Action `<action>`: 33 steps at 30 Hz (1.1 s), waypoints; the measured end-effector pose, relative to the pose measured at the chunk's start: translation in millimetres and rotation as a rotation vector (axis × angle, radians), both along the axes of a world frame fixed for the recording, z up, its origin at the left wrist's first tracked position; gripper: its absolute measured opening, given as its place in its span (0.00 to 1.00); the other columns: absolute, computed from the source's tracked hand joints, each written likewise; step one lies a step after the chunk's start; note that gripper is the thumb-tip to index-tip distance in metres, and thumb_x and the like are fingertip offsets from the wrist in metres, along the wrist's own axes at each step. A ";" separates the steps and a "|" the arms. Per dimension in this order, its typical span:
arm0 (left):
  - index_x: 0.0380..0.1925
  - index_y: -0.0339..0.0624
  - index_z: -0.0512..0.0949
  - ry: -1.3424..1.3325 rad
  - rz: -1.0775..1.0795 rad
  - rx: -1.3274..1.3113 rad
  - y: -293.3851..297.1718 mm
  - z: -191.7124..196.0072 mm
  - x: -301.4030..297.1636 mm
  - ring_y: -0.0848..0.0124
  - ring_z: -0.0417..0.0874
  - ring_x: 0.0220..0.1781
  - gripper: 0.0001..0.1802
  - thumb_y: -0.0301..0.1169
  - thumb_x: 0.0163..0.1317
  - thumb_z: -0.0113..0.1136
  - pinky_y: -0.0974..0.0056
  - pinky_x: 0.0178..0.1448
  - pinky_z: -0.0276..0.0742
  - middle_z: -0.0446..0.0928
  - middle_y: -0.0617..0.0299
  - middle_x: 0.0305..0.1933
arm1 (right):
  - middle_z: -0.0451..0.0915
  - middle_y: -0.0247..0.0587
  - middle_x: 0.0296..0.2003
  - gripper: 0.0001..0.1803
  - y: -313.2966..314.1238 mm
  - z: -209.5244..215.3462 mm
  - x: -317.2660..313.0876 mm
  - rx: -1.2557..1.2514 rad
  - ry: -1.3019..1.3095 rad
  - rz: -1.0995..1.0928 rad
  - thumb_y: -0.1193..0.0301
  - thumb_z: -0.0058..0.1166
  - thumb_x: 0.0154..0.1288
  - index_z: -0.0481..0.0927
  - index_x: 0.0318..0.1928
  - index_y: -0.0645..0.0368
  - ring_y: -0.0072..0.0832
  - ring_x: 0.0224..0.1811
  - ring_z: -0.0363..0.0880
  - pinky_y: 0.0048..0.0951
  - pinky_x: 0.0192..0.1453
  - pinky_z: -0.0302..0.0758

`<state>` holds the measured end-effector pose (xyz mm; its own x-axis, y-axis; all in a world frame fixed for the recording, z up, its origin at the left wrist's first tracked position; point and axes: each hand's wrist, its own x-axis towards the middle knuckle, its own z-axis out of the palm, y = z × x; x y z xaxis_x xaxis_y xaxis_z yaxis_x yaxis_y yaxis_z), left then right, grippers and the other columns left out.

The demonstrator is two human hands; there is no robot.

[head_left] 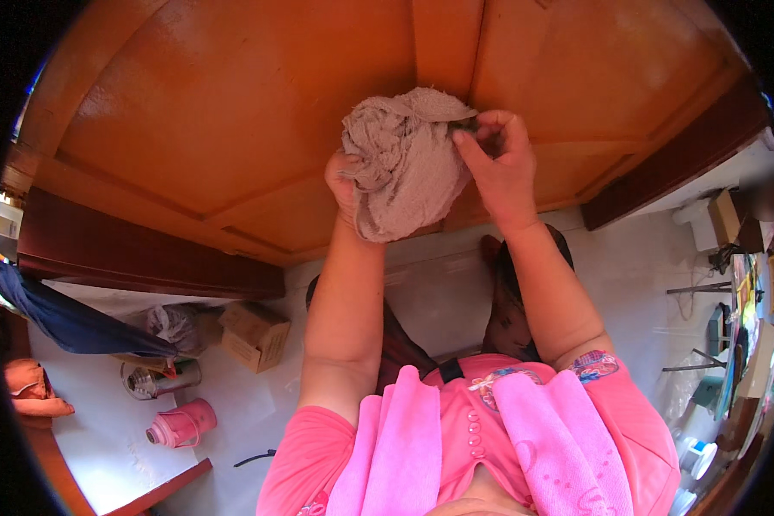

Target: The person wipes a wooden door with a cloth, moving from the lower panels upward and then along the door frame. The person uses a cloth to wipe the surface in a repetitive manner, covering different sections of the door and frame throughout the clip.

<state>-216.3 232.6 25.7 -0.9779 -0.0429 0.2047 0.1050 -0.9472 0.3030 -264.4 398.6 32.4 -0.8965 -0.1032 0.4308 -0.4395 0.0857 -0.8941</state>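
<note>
A bunched, greyish-beige towelling cloth [408, 168] is held up in front of a brown wooden double door [258, 95]. My left hand [342, 182] grips its left side, with the fingers partly sunk in the folds. At the cloth's upper right edge, my right hand [500, 159] is closed in a pinch, thumb and forefinger on the edge. A small dark patch shows between those fingertips; what it is I cannot make out. The cloth hides the part of the door behind it, close to the seam between the two leaves.
A cardboard box [254, 335], a pink thermos flask [182, 424] and a metal container [162, 378] stand on the floor at left. Dark blue fabric [77, 310] hangs above them. Boxes [721, 219] and folded items line the right side. A pink towel [400, 439] lies over my shoulders.
</note>
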 end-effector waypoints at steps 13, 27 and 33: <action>0.57 0.35 0.72 -0.023 -0.101 -0.200 -20.9 -7.8 9.0 0.49 0.78 0.60 0.33 0.33 0.47 0.54 0.49 0.67 0.74 0.75 0.44 0.61 | 0.80 0.36 0.35 0.07 -15.4 53.3 -8.6 -0.524 0.001 -0.001 0.75 0.51 0.72 0.74 0.47 0.61 0.25 0.36 0.80 0.27 0.40 0.78; 0.67 0.38 0.66 -0.024 -0.038 0.064 -8.8 -10.7 -14.4 0.54 0.72 0.67 0.33 0.39 0.61 0.44 0.50 0.71 0.69 0.70 0.49 0.68 | 0.68 0.59 0.64 0.34 -58.6 56.6 -4.2 0.434 0.756 -0.231 0.68 0.55 0.64 0.63 0.68 0.69 0.58 0.63 0.65 0.48 0.69 0.60; 0.68 0.41 0.65 0.053 -0.051 0.110 -4.1 -0.7 -16.4 0.53 0.73 0.67 0.33 0.42 0.64 0.42 0.48 0.70 0.70 0.69 0.50 0.68 | 0.68 0.59 0.65 0.41 -66.4 90.0 -13.9 0.415 0.808 -0.309 0.66 0.61 0.57 0.61 0.69 0.68 0.54 0.63 0.64 0.47 0.69 0.61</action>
